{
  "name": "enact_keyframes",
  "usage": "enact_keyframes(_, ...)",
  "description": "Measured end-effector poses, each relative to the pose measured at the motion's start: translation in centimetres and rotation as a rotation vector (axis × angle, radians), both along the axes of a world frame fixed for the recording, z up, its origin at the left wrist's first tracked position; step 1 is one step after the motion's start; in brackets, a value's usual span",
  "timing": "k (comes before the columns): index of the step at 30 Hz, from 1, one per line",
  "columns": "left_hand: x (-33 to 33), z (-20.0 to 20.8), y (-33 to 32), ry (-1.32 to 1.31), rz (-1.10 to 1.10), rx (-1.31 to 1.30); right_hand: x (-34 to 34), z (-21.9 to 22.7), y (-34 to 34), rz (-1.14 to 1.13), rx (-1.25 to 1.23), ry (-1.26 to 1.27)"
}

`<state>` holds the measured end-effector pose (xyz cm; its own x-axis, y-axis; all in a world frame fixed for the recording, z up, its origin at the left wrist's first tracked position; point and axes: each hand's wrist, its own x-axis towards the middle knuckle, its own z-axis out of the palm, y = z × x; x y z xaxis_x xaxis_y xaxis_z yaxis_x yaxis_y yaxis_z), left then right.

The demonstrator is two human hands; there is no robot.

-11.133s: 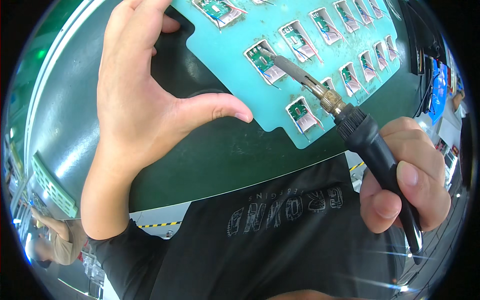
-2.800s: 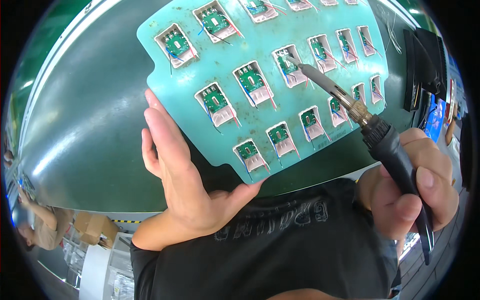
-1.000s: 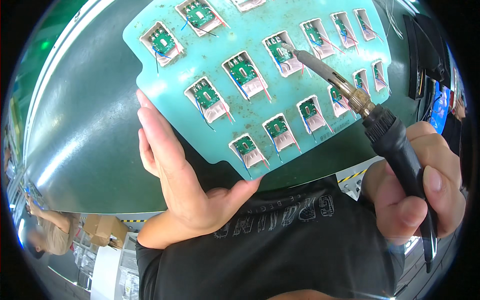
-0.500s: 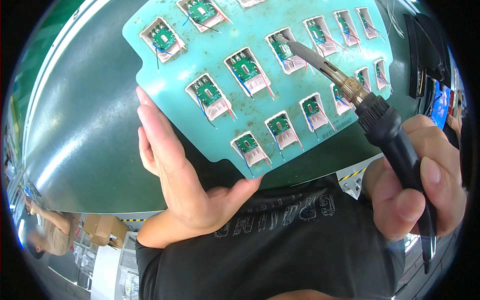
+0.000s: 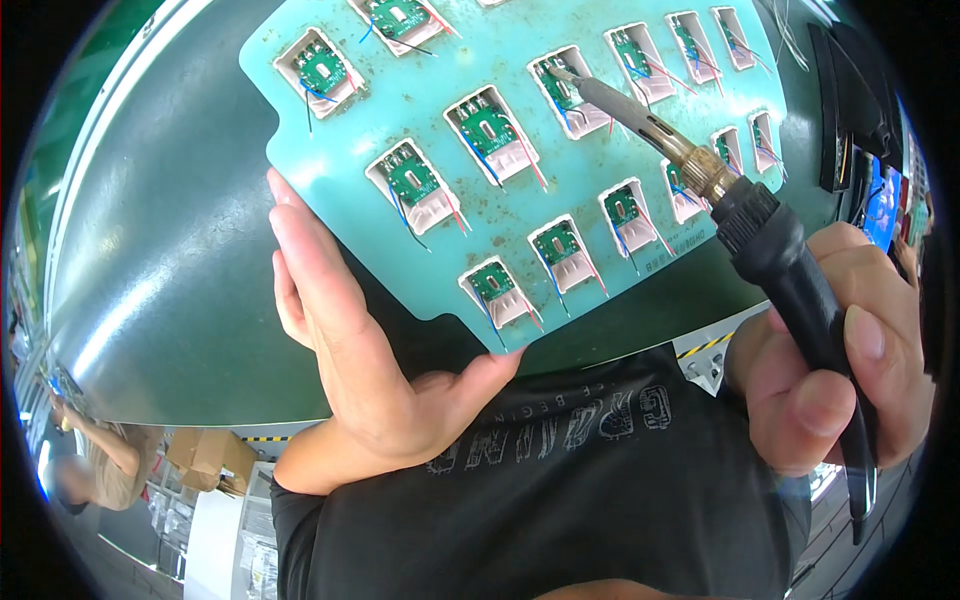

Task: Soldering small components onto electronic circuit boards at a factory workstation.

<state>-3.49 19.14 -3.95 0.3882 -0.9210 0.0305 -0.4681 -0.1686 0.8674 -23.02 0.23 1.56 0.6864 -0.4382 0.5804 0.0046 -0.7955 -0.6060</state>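
Observation:
My right hand [image 5: 880, 350] is closed around the black handle of a soldering iron [image 5: 795, 275]. The iron slants up to the left, its tip down in a white housing [image 5: 590, 122] on the upper part of a turquoise holder board [image 5: 330, 150]. Whether the tip touches the green circuit board inside cannot be made out. Several such housings sit in the holder's openings, each with a green circuit board [image 5: 478, 125] and thin red, blue and black wires. My left hand [image 5: 365, 375] grips the holder's lower left, fingers along its left edge, thumb at the bottom corner.
Beneath the holder lies a dark green tabletop [image 5: 180, 300]. Black equipment [image 5: 850, 110] stands at the right, near loose pale wires [image 5: 793, 40]. A cardboard box [image 5: 215, 460] is at the lower left, near another person [image 5: 115, 465].
The holder has shifted slightly up and left with my left hand. The iron's tip has moved only a little and remains in the same housing.

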Motion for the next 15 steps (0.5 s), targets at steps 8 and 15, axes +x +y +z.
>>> enact_keyframes(8,0.13,-0.09,0.07,-0.025,-0.008,-0.005,-0.92,0.32,-0.28,-0.015,-0.017,-0.067)
enact_keyframes(15,0.05,0.05,0.12,-0.015,0.006,0.027,-0.82,0.54,-0.12,-0.001,-0.01,0.005)
